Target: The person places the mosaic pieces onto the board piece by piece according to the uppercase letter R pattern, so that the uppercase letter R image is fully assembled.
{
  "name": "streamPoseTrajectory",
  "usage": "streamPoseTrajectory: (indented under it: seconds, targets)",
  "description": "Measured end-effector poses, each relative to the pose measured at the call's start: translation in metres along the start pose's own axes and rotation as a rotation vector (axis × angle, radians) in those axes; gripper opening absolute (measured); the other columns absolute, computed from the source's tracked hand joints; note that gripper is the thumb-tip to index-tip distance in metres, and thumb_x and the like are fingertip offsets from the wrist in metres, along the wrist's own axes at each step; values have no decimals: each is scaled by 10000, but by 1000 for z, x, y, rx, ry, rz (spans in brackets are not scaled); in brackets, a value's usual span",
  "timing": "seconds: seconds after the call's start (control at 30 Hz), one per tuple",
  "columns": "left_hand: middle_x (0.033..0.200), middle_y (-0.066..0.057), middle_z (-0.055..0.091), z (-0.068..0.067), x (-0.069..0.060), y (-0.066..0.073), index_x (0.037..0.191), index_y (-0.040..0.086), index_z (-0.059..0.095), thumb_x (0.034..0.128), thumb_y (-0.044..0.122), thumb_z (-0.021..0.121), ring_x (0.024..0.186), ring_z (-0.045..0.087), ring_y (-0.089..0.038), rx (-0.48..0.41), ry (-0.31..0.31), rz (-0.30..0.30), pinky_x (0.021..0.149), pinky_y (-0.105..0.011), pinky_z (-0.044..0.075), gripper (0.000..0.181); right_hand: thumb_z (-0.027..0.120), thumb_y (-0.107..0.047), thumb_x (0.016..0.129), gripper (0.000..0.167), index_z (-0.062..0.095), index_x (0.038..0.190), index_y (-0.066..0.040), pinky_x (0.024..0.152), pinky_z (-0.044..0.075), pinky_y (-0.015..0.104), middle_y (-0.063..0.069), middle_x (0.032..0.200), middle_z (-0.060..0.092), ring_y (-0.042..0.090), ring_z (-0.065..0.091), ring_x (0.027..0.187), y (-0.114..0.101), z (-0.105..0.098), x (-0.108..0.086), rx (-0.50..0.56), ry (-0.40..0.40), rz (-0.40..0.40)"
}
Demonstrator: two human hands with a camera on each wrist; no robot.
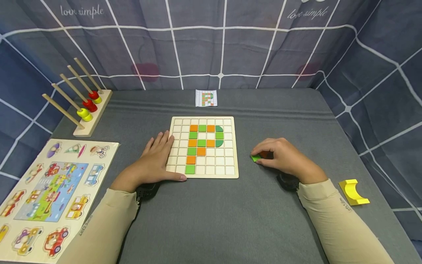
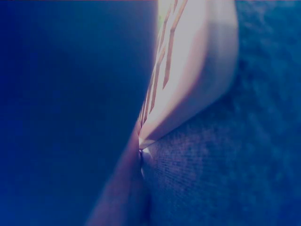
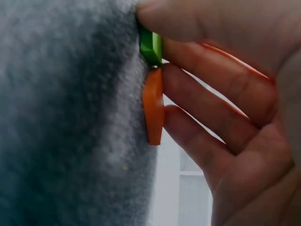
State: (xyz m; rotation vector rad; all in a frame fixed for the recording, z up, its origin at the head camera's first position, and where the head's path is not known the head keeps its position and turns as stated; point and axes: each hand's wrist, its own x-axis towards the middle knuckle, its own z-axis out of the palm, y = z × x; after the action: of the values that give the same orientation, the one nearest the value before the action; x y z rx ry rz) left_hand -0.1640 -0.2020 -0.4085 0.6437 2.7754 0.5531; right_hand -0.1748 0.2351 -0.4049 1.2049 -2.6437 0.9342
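Note:
A square wooden grid board (image 1: 235, 161) lies flat on the grey table, with orange, green and dark green rounded tiles set in it in a P-like figure. My left hand (image 1: 152, 158) rests with its fingers spread on the board's left edge, thumb along the front corner. To the right of the board, my right hand (image 1: 284, 157) pinches a small green tile (image 3: 150, 48) between thumb and fingers, low over the table. An orange tile (image 3: 153, 106) lies against the other fingertips, partly hidden in the head view. Only the board's blurred edge (image 2: 207, 66) shows in the left wrist view.
A printed pattern card (image 1: 206, 98) lies behind the board. At the left stand a peg rack (image 1: 95, 113) with red and yellow beads and a vehicle picture puzzle (image 1: 108, 146). A yellow curved block (image 1: 352, 192) sits right of the right forearm. Dark grid-patterned cloth (image 1: 197, 47) surrounds the table.

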Motion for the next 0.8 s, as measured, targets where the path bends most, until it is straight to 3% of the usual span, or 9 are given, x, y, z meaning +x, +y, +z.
streamPoseTrajectory:
  seconds: [0.2, 0.43, 0.8]
  targets:
    - [1723, -250, -27, 0, -1, 1, 1663, -48, 61, 722, 838, 764, 1575, -54, -426, -8, 1, 0, 1213, -618, -28, 1471, 907, 66, 784, 277, 824, 1003, -82, 731, 574, 357, -21, 1019, 770, 155, 709, 882, -1, 4, 1, -3, 61, -15]
    - [1722, -252, -14, 0, 0, -1, 1664, -45, 70, 704, 846, 769, 1575, -45, -425, 13, 10, 11, 1215, -611, -23, 1485, 901, 32, 812, 226, 823, 999, -68, 781, 575, 378, -11, 1023, 774, 162, 720, 928, -7, 9, 5, -33, 102, 8]
    - [1720, -256, -27, -1, -1, -1, 1664, -45, 60, 702, 858, 761, 1574, -60, -426, 8, 2, -2, 1215, -611, -33, 1493, 892, -7, 843, 196, 812, 1014, -58, 838, 569, 384, -3, 1032, 761, 174, 713, 974, -25, 17, 30, -5, 48, -12]
